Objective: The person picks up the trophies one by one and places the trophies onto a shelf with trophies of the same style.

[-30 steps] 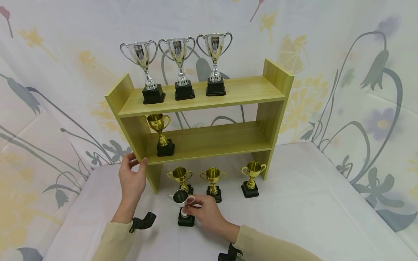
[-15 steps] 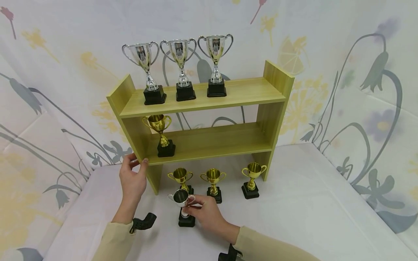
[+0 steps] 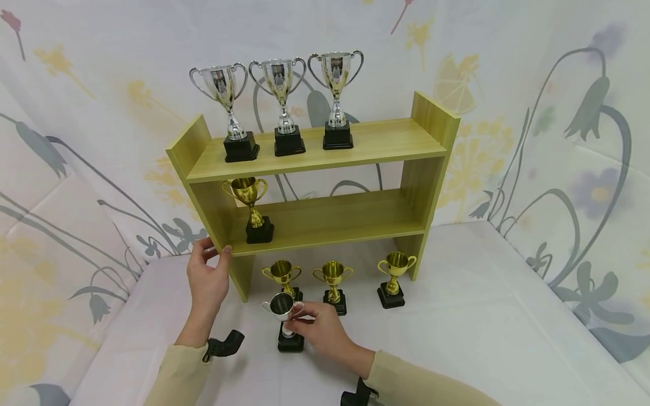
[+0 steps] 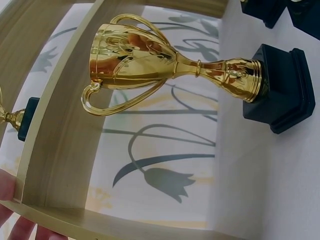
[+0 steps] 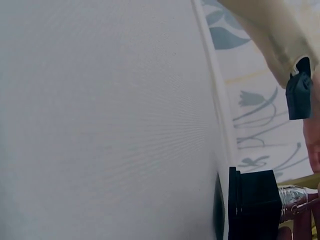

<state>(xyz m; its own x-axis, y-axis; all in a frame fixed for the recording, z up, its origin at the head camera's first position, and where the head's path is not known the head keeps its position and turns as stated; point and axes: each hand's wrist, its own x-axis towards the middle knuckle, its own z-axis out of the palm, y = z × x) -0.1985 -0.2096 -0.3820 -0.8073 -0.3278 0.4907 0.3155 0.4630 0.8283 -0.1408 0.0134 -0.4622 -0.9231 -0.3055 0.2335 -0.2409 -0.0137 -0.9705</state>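
Note:
In the head view, my right hand (image 3: 325, 330) pinches a small silver trophy (image 3: 281, 305) by its stem, just below the cup. It is upright in front of the shelf; its black base (image 5: 255, 205) shows at the lower right of the right wrist view, and I cannot tell whether it touches the table. My left hand (image 3: 208, 282) grips the left side of the wooden shelf (image 3: 335, 217), thumb on the front and fingers around the outer side. One gold trophy (image 3: 246, 192) stands at the left end of the middle board, near that hand.
Three large silver trophies (image 3: 279, 79) line the top board, left to centre. On the white table (image 3: 482, 316), below the shelf, stand three gold trophies (image 3: 395, 264); the leftmost (image 4: 135, 55) fills the left wrist view. A patterned cloth (image 3: 538, 169) hangs behind.
Both hands and the silver trophy stay in place. Only the head view shifts very slightly.

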